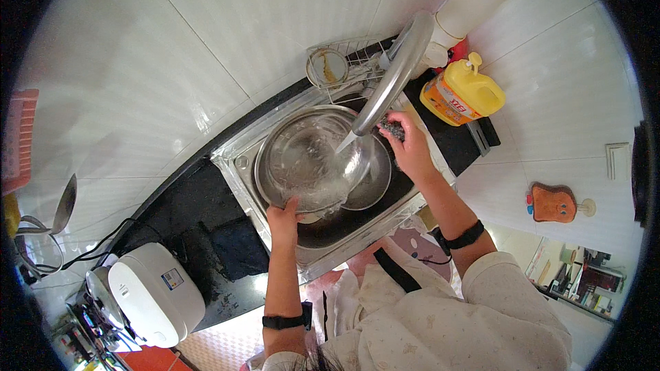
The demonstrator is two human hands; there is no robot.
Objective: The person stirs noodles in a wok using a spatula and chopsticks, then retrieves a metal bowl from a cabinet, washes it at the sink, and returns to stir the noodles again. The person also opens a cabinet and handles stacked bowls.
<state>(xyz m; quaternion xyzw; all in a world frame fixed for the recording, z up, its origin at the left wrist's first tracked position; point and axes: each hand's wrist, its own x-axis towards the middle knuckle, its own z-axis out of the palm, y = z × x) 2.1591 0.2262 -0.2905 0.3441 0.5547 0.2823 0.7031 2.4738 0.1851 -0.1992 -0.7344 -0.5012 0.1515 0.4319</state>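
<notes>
A large stainless steel basin (294, 165) is tilted in the sink (245, 162), with water running into it from the curved metal faucet (389, 80). My left hand (283, 221) grips the basin's rim at its near left side. By the basin's far right rim, beside the faucet's spout, my right hand (407, 144) holds a steel wool scourer (393, 129). A second metal pan or bowl (379, 178) lies partly under the basin in the sink, and a pale item, mostly hidden, shows beneath the near rim.
A wire rack (361, 82) with a glass lid or dish (327, 68) stands behind the sink. A yellow jug of Liby dish soap (461, 93) is at the right. On the black counter at left lie a dark cloth (240, 247) and a white appliance (154, 293).
</notes>
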